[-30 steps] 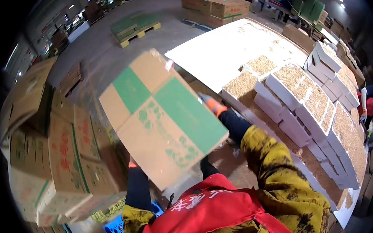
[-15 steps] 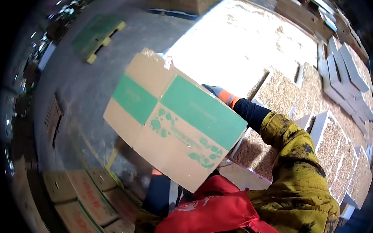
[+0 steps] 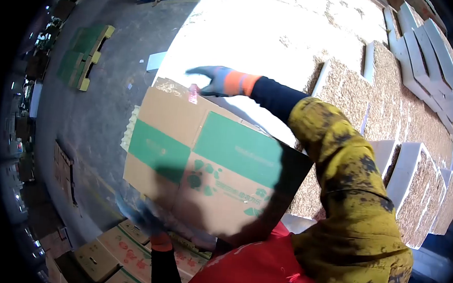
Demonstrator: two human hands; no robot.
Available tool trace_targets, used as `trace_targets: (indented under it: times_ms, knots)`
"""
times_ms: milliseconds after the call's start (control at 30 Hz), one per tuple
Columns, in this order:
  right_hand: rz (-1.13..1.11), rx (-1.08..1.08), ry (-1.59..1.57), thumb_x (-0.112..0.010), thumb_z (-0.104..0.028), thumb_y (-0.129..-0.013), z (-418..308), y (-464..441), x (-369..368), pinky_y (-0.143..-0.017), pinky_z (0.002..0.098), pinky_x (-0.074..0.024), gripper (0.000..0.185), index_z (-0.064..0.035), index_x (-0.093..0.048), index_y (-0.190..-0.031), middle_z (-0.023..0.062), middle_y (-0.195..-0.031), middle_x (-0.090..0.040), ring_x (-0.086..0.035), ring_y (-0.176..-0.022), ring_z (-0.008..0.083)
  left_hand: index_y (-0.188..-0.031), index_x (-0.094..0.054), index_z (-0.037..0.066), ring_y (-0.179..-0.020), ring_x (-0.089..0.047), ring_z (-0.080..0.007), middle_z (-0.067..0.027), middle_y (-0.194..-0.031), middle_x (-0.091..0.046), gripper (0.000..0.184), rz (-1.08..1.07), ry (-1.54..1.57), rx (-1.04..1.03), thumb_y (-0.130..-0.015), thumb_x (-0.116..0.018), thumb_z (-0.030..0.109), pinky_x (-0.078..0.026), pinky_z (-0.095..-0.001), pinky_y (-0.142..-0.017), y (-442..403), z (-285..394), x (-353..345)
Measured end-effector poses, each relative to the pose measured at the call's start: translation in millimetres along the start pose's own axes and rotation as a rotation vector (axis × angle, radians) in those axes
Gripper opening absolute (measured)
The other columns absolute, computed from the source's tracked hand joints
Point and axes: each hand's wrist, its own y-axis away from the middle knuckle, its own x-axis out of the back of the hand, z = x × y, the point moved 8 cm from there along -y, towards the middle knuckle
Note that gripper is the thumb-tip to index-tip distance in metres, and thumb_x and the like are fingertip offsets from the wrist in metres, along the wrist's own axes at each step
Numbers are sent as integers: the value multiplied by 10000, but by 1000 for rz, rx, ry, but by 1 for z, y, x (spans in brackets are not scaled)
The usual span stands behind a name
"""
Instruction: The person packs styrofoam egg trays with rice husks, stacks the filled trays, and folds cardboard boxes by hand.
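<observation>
Red cloth filled the foreground, an apron point(image 3: 239, 267) beside a yellow sleeve point(image 3: 358, 196) blotched with dark stains. Next out, the left hand point(image 3: 141, 216), blurred, hung open just beside the cardboard box point(image 3: 214, 164), broad, flat-faced and banded in green. Across the top edge, the right hand point(image 3: 214, 81) had its fingers spread, closed on nothing! Trouble could start right there: with neither hand visibly gripping, the box might slip or tip, and whatever bore it was hidden. Farther out, white blocks point(image 3: 344, 86) showed rough, crumbly brown tops beside a glaring white surface point(image 3: 253, 39); a swinging box corner could scatter crumbs. Well beyond lay a green-topped pallet point(image 3: 81, 55) with chunky yellow feet.
</observation>
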Motion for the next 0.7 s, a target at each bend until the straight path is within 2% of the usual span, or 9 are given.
trace_targets:
  times_ms: [33, 67, 133, 167, 233, 433, 467, 567, 700]
  knots:
    - [-167, -219, -130, -577, -310, -788, 14, -7, -15, -876, 366, -458, 368, -119, -627, -1099, 139, -1043, -646, -609, -946, 300, -1343, -400, 37, -1174, -440, -366, -208, -1343, -412, 586, -16, -119, -116, -848, -580, 294, -334, -493, -989, -13, 27, -8]
    - [-13, -152, -26, -573, -292, -786, 28, -19, -8, -771, 343, -499, 277, -115, -677, -972, 121, -901, -675, -641, -793, 256, -1343, -400, 37, -1174, -441, -367, -209, -1343, -411, 586, -76, -253, -225, -848, -582, 291, -334, -494, -989, -23, 51, -27]
    - [367, 9, -247, -560, -139, -809, 25, -12, 59, -699, 318, -507, 181, -86, -682, -933, 139, -848, -661, -639, -763, 247, -1343, -400, 36, -1172, -442, -369, -211, -1343, -411, 587, -161, -645, -504, -847, -587, 286, -336, -496, -987, -31, 94, -72]
    - [386, 75, -46, -564, -163, -822, 27, -4, 98, -713, 312, -504, 207, -64, -661, -977, 122, -867, -651, -626, -788, 226, -1348, -395, 39, -1218, -403, -379, -205, -1381, -373, 622, -88, -845, -708, -820, -611, 285, -293, -513, -1022, -27, 116, -88]
    - [473, 190, 370, -573, -210, -848, 30, 15, 173, -741, 300, -497, 293, -19, -619, -1066, 87, -904, -630, -599, -838, 184, -1361, -379, 49, -1270, -323, -397, -199, -1420, -312, 674, -135, -793, -661, -784, -625, 293, -225, -513, -1055, -28, 97, -98]
    - [-284, 481, 144, -691, -351, -698, 10, 75, 156, -990, 369, -378, 484, -50, -613, -1068, 200, -1125, -565, -510, -1116, 229, -1386, -349, 75, -1312, -271, -379, -187, -1441, -282, 715, -107, -835, -702, -782, -605, 359, -194, -504, -1073, -32, 79, -106]
    - [-385, -279, -186, -653, -54, -740, -1, 109, 102, -714, 293, -500, 508, -87, -541, -1234, 85, -971, -630, -582, -809, 168, -1389, -345, 78, -1317, -265, -373, -185, -1445, -276, 718, -98, -834, -703, -785, -599, 369, -188, -502, -1076, -33, 78, -107]
    - [-592, -103, -99, -641, -54, -747, 16, 128, 10, -647, 282, -473, 495, -129, -552, -1229, 54, -936, -639, -545, -758, 136, -1398, -331, 84, -1323, -260, -360, -165, -1455, -268, 728, -103, -781, -718, -794, -573, 410, -180, -492, -1082, -32, 83, -103]
    - [-475, -414, 66, -648, -104, -756, 13, 144, 16, -520, 272, -463, 139, -70, -662, -890, 26, -698, -647, -576, -574, 96, -1416, -290, 87, -1346, -216, -347, -163, -1466, -246, 729, -173, -748, -651, -818, -547, 417, -141, -476, -1101, -25, 96, -97]
